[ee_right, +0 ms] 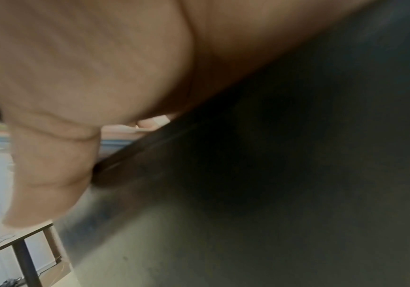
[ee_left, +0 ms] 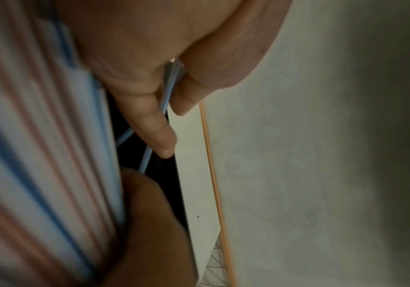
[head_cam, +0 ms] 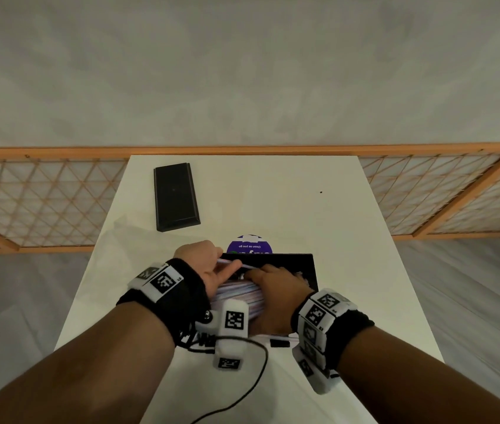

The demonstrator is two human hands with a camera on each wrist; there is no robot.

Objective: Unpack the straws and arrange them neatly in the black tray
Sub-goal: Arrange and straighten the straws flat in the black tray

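The black tray [head_cam: 305, 261] lies near the table's middle, with a thick bundle of striped straws [head_cam: 239, 296] in it. My left hand [head_cam: 209, 264] is at the bundle's left end and pinches a few light blue straws [ee_left: 168, 91] between thumb and fingers, lifted above the pile. My right hand [head_cam: 276, 290] lies over the bundle's right part, fingers curved around it. The bundle [ee_left: 39, 136] fills the left of the left wrist view. In the right wrist view my palm and thumb [ee_right: 49, 170] hide most of the straws [ee_right: 118, 138]; the tray's dark wall [ee_right: 164, 147] runs below.
A second black tray-like piece [head_cam: 175, 195] lies at the table's far left. A purple round label [head_cam: 248, 244] shows just behind the tray. A black cable [head_cam: 242, 393] trails across the near table. The table [head_cam: 319, 209] is white with wooden lattice screens on both sides.
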